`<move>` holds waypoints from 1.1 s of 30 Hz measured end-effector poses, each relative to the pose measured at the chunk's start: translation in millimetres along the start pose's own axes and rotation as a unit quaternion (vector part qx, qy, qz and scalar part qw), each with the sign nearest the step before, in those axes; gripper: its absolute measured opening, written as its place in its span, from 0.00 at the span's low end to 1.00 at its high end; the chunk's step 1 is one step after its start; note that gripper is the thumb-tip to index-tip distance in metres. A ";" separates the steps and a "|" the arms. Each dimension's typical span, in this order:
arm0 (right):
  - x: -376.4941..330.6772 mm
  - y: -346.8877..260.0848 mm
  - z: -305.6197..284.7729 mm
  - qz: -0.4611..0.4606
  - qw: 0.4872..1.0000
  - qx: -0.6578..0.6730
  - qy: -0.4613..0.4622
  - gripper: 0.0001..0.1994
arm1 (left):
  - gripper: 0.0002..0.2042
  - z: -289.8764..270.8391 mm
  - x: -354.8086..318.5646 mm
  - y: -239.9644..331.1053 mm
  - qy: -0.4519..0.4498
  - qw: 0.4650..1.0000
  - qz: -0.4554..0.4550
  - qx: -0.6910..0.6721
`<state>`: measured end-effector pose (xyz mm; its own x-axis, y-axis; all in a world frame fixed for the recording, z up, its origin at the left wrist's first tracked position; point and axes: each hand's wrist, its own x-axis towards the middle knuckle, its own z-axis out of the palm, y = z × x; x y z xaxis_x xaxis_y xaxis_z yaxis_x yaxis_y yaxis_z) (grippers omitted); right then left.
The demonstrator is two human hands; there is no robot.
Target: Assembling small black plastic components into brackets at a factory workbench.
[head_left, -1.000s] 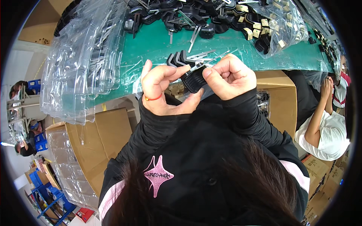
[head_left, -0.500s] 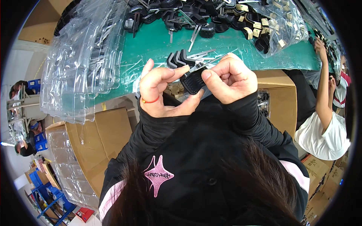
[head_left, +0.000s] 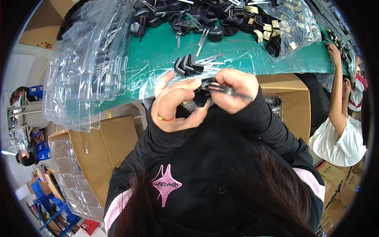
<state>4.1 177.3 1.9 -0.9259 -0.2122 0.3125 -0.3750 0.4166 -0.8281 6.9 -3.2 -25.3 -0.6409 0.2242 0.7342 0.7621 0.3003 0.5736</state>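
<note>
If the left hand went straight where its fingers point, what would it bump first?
Past the black part it holds, the left hand would probably bump the right hand first; depth is unclear.

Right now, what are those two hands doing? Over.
Left hand holding black part. Right hand curled at blurred metal strip, grip unclear. Similar parts lie beyond, on green table.

Black plastic part, one: rounded lower end, held at the left hand, partly covered by fingers. Grey strip, one: narrow, motion-blurred, gripped at the right hand, slanted down rightward; join with black part not discernible.
</note>
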 end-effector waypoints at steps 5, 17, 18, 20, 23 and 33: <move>-12.3 3.1 6.8 -0.119 0.985 -0.115 0.045 0.07 | 0.20 -3.4 -4.6 6.3 -0.137 0.910 -0.346 -0.180; -13.8 8.4 7.6 -0.250 0.950 -0.179 0.045 0.13 | 0.07 2.2 -6.0 0.5 -0.125 0.838 -0.471 -0.243; -12.6 4.9 3.9 -0.249 0.950 -0.180 0.046 0.13 | 0.07 -3.5 6.3 2.1 -0.147 0.795 -0.532 -0.253; -10.7 -2.9 -2.6 -0.320 0.908 -0.251 -0.100 0.16 | 0.08 -9.6 7.5 -10.7 -0.216 0.798 -0.503 -0.253; -9.6 1.8 -11.6 -0.325 0.899 -0.274 -0.109 0.17 | 0.13 -16.9 32.8 -0.3 -0.326 0.691 -0.577 -0.289; 31.9 66.1 5.0 -0.085 0.994 -0.064 -0.032 0.07 | 0.32 12.0 19.1 -70.9 -0.204 0.969 -0.057 0.131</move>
<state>-50.0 193.7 -45.2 -0.8456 -0.3428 0.4092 -0.5320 0.4782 -0.6988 -60.4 -9.1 -56.3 -0.7433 0.5068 0.4367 0.6690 0.5577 0.4914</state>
